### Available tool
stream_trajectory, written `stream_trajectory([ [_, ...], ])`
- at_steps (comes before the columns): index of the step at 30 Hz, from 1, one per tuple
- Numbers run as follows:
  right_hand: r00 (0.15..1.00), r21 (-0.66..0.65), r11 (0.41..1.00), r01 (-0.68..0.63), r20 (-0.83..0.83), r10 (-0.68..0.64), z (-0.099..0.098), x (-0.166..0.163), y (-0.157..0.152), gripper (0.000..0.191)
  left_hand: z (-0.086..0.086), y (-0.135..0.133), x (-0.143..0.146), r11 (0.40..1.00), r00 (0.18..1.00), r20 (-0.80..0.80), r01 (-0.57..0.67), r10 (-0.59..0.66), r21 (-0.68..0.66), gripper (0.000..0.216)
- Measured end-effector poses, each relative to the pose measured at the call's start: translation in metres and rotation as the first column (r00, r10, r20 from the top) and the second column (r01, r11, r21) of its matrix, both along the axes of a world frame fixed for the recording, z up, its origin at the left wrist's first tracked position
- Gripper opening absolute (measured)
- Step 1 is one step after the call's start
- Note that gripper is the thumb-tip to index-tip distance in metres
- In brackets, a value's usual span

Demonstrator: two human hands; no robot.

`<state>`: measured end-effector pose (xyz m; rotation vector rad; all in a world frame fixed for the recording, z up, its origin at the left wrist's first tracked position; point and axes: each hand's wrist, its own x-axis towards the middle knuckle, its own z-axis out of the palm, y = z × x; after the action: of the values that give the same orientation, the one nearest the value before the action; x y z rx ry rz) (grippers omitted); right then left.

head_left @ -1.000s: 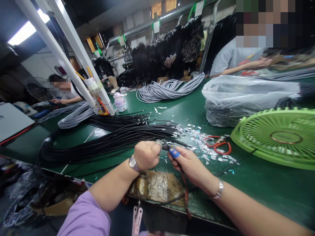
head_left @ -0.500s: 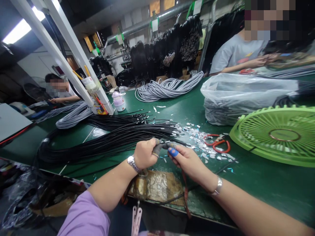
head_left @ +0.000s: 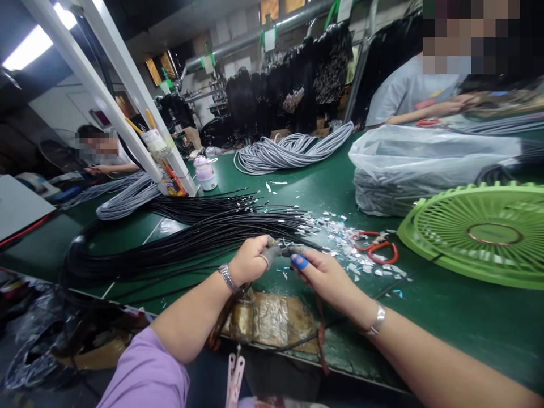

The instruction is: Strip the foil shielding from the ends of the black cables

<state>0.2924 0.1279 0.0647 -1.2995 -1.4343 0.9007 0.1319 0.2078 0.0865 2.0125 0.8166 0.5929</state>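
My left hand (head_left: 254, 259) and my right hand (head_left: 317, 271) meet fingertip to fingertip above the green table. Both are closed in a pinch on a small cable end, mostly hidden by the fingers, with thin pale strands showing at the tips. Dark grey covers wrap several fingertips, and blue tape is on my right thumb. Just beyond lies a thick bundle of black cables (head_left: 187, 249) with pale stripped ends. White and blue scraps (head_left: 340, 238) are strewn past my right hand, around red-handled scissors or cutters (head_left: 382, 252).
A green fan (head_left: 493, 232) lies at right, before a clear plastic bag (head_left: 425, 170). Coiled grey cables (head_left: 289, 154), a lilac bottle (head_left: 205, 173) and a white post (head_left: 165, 141) stand farther back. Taped cardboard (head_left: 276, 320) lies at the front edge. Two people sit across the table.
My hands stay together in nearly the same place. The left wrist has turned and shifted slightly left; the view has moved a little.
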Motion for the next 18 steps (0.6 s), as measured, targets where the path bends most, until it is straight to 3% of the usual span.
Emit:
stream_trajectory([
  [5,0.999,0.101,0.995,0.001,0.05,-0.006,0.004,0.002,0.0,0.022,0.0,0.0,0.002,0.998,0.999,0.034,0.006,-0.004,-0.061,0.041],
  [9,0.999,0.092,0.995,0.048,-0.02,-0.047,0.0,0.006,0.005,0.019,-0.002,0.001,0.001,0.998,0.999,0.033,0.01,-0.008,-0.056,0.039],
  [13,0.985,0.094,0.985,0.147,-0.099,-0.138,-0.004,0.012,0.01,0.026,-0.003,-0.001,0.001,0.997,0.999,-0.017,0.031,-0.03,0.064,0.031],
  [18,0.995,0.124,0.988,0.094,-0.031,-0.091,-0.001,0.012,0.008,0.026,0.0,-0.004,0.002,0.981,0.996,-0.065,0.076,-0.066,0.177,0.027],
])
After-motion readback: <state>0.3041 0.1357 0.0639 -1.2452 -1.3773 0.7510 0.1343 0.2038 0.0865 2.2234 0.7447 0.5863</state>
